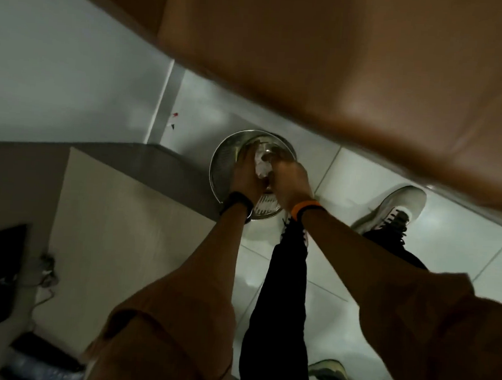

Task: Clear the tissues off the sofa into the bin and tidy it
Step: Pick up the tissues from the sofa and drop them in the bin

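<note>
A round metal bin (220, 161) with a perforated wall stands on the floor beside the brown sofa (339, 77). Both my hands are over its mouth. My left hand (246, 172), with a black wristband, and my right hand (291, 182), with an orange wristband, press together around a wad of crumpled white tissues (261, 167) held just above the bin opening. The inside of the bin is mostly hidden by my hands.
The sofa's edge runs diagonally across the top right. A beige cabinet (119, 211) stands left of the bin against the grey wall. Dark equipment and cables (45, 268) lie at lower left. My shoes (395, 210) stand on the white tiled floor (343, 254).
</note>
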The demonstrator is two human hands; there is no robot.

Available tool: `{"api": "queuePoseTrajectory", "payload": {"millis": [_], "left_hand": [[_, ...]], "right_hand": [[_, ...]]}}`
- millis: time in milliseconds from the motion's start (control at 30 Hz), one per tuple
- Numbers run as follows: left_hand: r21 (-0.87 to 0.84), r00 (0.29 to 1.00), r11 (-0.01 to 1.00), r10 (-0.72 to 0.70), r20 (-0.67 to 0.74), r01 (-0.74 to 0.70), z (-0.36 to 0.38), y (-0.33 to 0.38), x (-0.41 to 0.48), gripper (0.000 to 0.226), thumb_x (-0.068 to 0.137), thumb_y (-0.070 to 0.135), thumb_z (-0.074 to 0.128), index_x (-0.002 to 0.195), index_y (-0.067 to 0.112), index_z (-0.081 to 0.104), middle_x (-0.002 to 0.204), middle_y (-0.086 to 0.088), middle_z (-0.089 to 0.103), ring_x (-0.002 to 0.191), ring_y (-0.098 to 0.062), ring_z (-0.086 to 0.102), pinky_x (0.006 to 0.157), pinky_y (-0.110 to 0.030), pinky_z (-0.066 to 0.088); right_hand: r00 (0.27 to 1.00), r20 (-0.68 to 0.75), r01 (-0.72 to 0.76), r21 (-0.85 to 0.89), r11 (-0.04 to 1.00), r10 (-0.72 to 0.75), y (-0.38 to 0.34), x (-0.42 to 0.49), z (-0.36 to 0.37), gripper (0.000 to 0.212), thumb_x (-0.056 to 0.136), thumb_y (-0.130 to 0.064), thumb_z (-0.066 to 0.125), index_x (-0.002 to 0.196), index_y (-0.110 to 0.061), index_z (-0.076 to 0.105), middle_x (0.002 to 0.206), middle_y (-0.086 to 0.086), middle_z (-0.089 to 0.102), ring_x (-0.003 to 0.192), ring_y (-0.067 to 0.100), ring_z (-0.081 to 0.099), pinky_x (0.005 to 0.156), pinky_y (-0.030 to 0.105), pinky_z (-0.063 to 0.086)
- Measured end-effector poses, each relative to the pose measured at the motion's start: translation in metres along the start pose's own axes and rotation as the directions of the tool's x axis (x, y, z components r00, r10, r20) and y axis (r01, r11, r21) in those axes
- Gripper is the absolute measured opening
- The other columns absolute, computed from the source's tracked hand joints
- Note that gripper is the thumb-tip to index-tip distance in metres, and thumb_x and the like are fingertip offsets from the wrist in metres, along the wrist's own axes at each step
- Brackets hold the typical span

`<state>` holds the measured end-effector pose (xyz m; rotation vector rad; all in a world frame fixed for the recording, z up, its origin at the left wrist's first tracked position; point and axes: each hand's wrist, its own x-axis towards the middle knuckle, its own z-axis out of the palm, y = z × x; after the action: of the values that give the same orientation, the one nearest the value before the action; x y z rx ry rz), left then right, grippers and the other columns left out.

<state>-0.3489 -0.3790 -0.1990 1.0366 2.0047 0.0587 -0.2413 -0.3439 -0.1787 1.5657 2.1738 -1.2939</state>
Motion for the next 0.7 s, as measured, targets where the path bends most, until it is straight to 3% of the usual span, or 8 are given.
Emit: {"api": "queuePoseTrajectory", "payload": {"millis": [67,167,267,400,500,600,700], "left_hand": [[0.031,1.000,0.999,-0.007,0.028,0.006,0.001,-0.010,0.006,0.088,0.086,0.018,0.070,0.156,0.017,0.017,0.159,-0.013,0.031,0.145,-0.031,0.035,0.117,-0.041,0.033],[0.104,0.998,0.994,0.022,-0.058,-0.016,-0.003,-0.008,0.004,0.087,0.086,0.023,0.070,0.155,0.017,0.019,0.160,-0.015,0.026,0.146,-0.034,0.032,0.115,-0.047,0.036],[0.148,0.966,0.978,0.176,-0.187,-0.150,-0.015,0.021,-0.014,0.069,0.088,0.024,0.066,0.149,0.019,0.035,0.153,-0.011,0.039,0.140,-0.028,0.040,0.113,-0.041,0.040],[0.108,0.864,0.924,0.380,-0.331,-0.366,-0.030,0.083,-0.041,0.049,0.082,0.009,0.062,0.128,0.021,0.056,0.128,-0.009,0.054,0.119,-0.028,0.053,0.095,-0.046,0.052],[0.119,0.843,0.896,0.443,-0.307,-0.428,-0.036,0.139,-0.045,0.040,0.077,-0.003,0.060,0.112,0.018,0.065,0.119,-0.008,0.058,0.112,-0.029,0.055,0.079,-0.043,0.055],[0.074,0.843,0.872,0.487,-0.228,-0.484,-0.037,0.182,-0.039,0.031,0.076,-0.008,0.057,0.096,0.013,0.070,0.108,-0.008,0.061,0.098,-0.030,0.060,0.073,-0.045,0.057],[0.039,0.809,0.823,0.564,-0.162,-0.566,-0.030,0.209,-0.036,0.022,0.078,-0.003,0.057,0.088,0.011,0.069,0.101,-0.006,0.062,0.088,-0.026,0.062,0.071,-0.044,0.058]], "right_hand": [[1.000,0.025,-0.002,-0.060,0.998,0.004,-0.002,0.007,0.006,0.046,0.087,-0.009,0.072,0.132,-0.003,0.063,0.139,0.021,0.062,0.115,0.041,0.067,0.094,0.044,0.055],[1.000,-0.024,0.005,-0.055,0.998,-0.006,-0.006,0.007,0.002,0.050,0.088,-0.006,0.069,0.137,-0.001,0.057,0.139,0.022,0.062,0.114,0.042,0.067,0.092,0.045,0.056],[0.970,-0.237,0.066,0.007,0.998,-0.062,-0.007,-0.016,-0.020,0.041,0.091,-0.004,0.065,0.132,-0.002,0.064,0.142,0.018,0.062,0.116,0.039,0.068,0.093,0.045,0.060],[0.821,-0.571,0.066,0.085,0.994,-0.006,0.015,-0.056,-0.076,0.025,0.093,-0.007,0.058,0.110,-0.008,0.076,0.120,0.007,0.074,0.107,0.027,0.070,0.077,0.036,0.061],[0.798,-0.579,-0.013,0.264,0.964,0.169,0.044,-0.076,-0.113,0.015,0.094,0.001,0.060,0.093,0.001,0.075,0.105,0.014,0.075,0.092,0.032,0.070,0.077,0.048,0.061],[0.788,-0.567,0.022,0.413,0.910,0.238,0.063,-0.094,-0.138,0.023,0.088,0.012,0.061,0.087,-0.004,0.078,0.097,0.009,0.078,0.086,0.023,0.073,0.077,0.041,0.062],[0.741,-0.598,0.045,0.498,0.866,0.305,0.078,-0.099,-0.153,0.022,0.086,0.010,0.064,0.084,-0.008,0.078,0.095,0.003,0.078,0.083,0.019,0.072,0.077,0.038,0.061]]}}
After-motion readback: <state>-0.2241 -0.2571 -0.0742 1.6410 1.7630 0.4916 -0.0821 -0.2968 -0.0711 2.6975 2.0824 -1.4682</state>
